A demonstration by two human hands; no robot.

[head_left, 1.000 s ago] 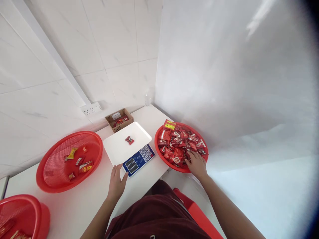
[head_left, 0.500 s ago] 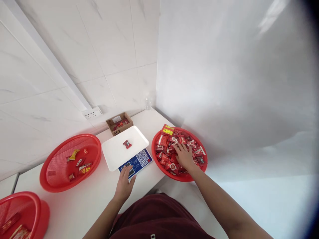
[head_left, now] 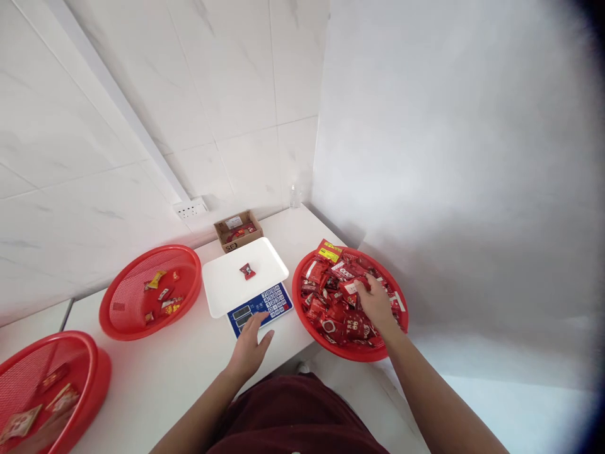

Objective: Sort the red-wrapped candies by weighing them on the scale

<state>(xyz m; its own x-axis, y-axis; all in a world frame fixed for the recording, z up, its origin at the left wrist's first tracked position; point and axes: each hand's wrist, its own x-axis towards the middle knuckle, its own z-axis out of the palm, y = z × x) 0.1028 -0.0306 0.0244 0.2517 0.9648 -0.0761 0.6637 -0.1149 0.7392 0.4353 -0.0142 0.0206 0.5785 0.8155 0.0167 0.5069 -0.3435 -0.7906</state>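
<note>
My right hand (head_left: 377, 304) is over a red basket (head_left: 299, 302) heaped with red snack packets. Its thumb and fingers pinch a small red packet (head_left: 348, 287) with a white patch, just above the heap. My left hand (head_left: 250, 347) hovers by the blue panel of a digital scale (head_left: 259, 309), fingers stretched out near the keys and display; whether they touch it I cannot tell. On the scale's white tray (head_left: 222, 284) lies one small red-wrapped sweet (head_left: 247, 271).
Behind the scale stands a cardboard box (head_left: 227, 243) with red items inside. A second red basket (head_left: 106, 321) at left holds several packets. In another basket (head_left: 94, 378) at lower left, what looks like another person's hand shows. A clear bottle (head_left: 295, 197) stands in the corner.
My right hand has gone from spread on the heap to pinching a red packet. My left hand stays by the scale panel. A hand-like shape has appeared in the lower-left basket.
</note>
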